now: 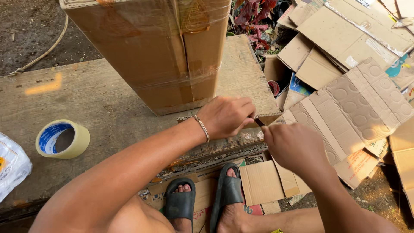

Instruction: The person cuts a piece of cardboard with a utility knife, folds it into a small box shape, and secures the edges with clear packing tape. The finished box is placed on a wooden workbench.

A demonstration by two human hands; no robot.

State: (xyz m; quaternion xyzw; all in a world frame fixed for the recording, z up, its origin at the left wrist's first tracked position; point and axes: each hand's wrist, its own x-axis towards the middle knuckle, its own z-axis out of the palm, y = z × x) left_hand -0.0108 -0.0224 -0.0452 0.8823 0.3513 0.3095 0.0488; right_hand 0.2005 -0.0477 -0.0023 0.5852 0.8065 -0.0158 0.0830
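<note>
A tall cardboard box [151,47] wrapped in clear tape stands upright on a worn wooden board [99,99]. My left hand [226,115], with a chain bracelet on the wrist, is closed at the board's front right corner. My right hand [293,146] is closed just to its right. Between the two hands a small dark thing [259,122] shows, pinched by fingers of both; what it is cannot be told. Both hands are in front of the box, apart from it.
A roll of clear tape [63,139] with a blue-and-white core lies on the board at left, beside a white plastic bag [12,166]. Flattened cardboard pieces [353,64] are piled at right. My sandalled feet [202,198] rest on cardboard scraps below the board.
</note>
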